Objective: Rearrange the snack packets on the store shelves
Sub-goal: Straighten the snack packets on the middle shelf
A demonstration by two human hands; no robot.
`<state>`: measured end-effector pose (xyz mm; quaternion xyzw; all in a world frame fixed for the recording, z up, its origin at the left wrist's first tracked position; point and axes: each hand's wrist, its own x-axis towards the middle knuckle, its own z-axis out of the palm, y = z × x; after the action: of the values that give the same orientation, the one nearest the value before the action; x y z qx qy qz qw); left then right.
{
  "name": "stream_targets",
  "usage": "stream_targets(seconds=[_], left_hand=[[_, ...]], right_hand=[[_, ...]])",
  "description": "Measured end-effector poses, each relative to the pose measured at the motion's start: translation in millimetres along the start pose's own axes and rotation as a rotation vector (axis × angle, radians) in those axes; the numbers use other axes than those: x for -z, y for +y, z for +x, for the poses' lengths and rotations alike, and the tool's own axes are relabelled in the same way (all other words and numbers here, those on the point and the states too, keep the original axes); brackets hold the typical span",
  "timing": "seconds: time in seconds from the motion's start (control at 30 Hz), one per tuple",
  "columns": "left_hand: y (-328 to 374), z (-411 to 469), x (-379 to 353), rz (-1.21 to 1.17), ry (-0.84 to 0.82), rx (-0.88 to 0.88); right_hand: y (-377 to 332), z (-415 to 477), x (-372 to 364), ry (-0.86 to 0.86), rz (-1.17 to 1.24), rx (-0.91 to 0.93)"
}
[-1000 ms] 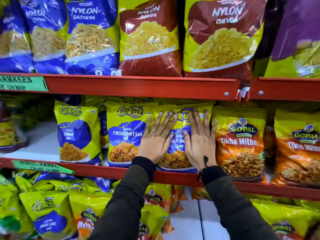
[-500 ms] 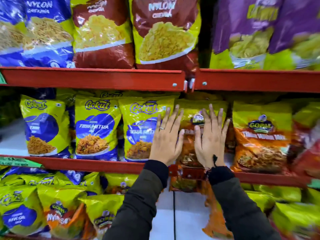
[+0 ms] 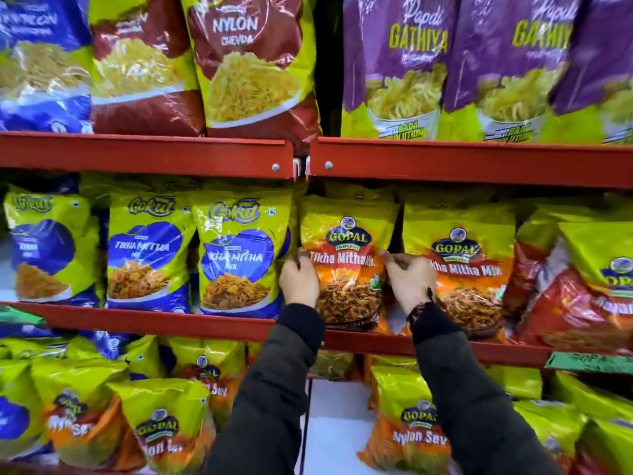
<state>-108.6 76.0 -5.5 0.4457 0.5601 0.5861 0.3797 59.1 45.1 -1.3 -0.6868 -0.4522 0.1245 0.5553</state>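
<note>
Middle shelf mostly faced; lower stock untidy.
Left hand (image 3: 298, 281) and right hand (image 3: 408, 282) grip the Gopal Tikha Mitha Mix packet (image 3: 346, 258) between them; packets below lie slumped, evidently outstanding.

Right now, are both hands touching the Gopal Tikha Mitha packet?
Touching. The head view shows the left hand gripping the Gopal Tikha Mitha packet's left edge and the right hand its right edge.
</note>
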Motion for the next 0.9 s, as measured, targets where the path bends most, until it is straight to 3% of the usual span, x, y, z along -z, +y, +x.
stream_targets(seconds=[0.1,0.43,0.57,0.67,0.77,0.83,0.9], left_hand=[[6.2,15.0,-6.6,-0.251,-0.039,0.174],[-5.6,20.6,-16.5,-0.349,0.081,0.166],[-6.4,-7.4,-24.2,-0.204,0.114,-0.048],[-8.7,-44.8,-39.7,-0.092,0.135,-0.491],[-2.5,-68.3,-66.4,-0.020,-0.035,-0.803],[2.1,-77.3,-85.6,-0.019,-0.192,-0.802],[3.8,-86.0,-102.6,-0.065,-0.355,-0.642]], right_hand=[[2.7,4.7,-6.0,0.015,0.125,-0.042],[16.5,8.0,-4.7,0.060,0.155,-0.034],[14.9,6.4,12.8,0.091,0.151,0.050],[15.8,1.3,38.8,0.239,0.139,0.192],[25.2,2.1,69.2,0.397,0.059,0.316],[39.3,8.9,85.5,0.431,-0.090,0.285],[55.2,18.4,100.3,0.404,-0.227,0.090]])
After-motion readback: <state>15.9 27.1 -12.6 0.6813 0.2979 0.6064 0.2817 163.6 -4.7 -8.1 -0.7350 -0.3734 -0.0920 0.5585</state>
